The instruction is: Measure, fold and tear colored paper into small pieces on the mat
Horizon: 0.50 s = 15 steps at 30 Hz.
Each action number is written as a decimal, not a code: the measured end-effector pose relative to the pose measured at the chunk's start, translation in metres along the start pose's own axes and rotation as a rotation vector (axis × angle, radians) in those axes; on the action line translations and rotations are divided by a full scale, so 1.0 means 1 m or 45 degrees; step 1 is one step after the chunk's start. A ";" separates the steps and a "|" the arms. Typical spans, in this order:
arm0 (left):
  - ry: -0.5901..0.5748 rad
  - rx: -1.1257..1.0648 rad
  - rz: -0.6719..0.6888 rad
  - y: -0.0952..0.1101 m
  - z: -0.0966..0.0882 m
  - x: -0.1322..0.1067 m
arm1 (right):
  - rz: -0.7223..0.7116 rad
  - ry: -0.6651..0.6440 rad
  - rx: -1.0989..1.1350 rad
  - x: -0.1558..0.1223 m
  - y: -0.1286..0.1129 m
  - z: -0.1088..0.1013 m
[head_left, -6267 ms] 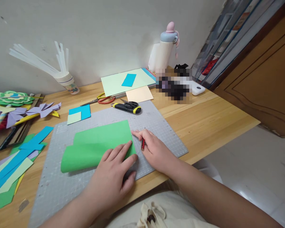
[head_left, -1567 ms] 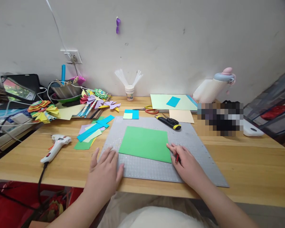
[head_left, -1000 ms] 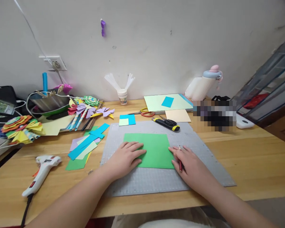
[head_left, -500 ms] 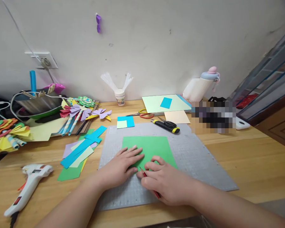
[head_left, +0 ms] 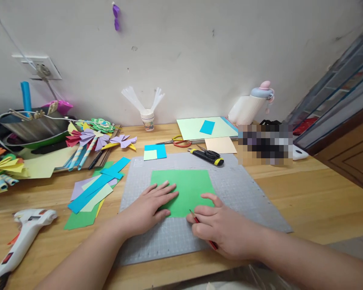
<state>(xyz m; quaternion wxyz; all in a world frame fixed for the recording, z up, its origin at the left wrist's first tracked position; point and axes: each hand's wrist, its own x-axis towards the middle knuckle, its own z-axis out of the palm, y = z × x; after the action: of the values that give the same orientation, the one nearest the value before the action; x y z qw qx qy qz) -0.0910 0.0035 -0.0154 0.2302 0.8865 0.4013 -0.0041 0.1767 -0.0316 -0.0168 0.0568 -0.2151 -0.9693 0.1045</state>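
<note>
A green sheet of paper [head_left: 187, 189] lies flat on the grey cutting mat [head_left: 245, 201]. My left hand [head_left: 153, 207] rests on the sheet's left part, palm down with its fingers spread. In my right hand [head_left: 216, 223] is a red and black pencil [head_left: 196, 218], its tip pointing up and away from me near the sheet's front edge. The fingers of that hand are curled around the pencil, the forefinger bent over the right side of the sheet. Behind the sheet, a yellow and black utility knife [head_left: 206, 157] lies on the mat beside small black scissors [head_left: 212, 154].
At the left lie a white glue gun [head_left: 27, 231] and a pile of coloured paper strips [head_left: 93, 189]. Paper flowers [head_left: 93, 139] and a metal pot [head_left: 39, 131] stand behind. A paper cup [head_left: 147, 120], red-handled pliers [head_left: 181, 143] and a bottle [head_left: 257, 102] are near the wall.
My right hand has moved to the right along the green sheet's front edge with the pencil. My left hand stays on the sheet. The whole view has shifted slightly.
</note>
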 end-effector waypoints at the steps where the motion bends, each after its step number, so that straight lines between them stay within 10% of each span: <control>1: 0.000 0.005 0.002 0.000 0.000 0.000 | 0.022 0.008 0.002 -0.006 0.001 -0.001; 15: 0.010 0.070 0.006 -0.005 0.003 0.001 | 0.254 0.070 -0.018 -0.075 0.012 -0.006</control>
<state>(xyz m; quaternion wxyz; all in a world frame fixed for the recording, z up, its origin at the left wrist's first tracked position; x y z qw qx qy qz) -0.0933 0.0061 -0.0208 0.2041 0.8936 0.3997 -0.0109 0.2499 -0.0525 -0.0190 0.0711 -0.3138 -0.9419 0.0967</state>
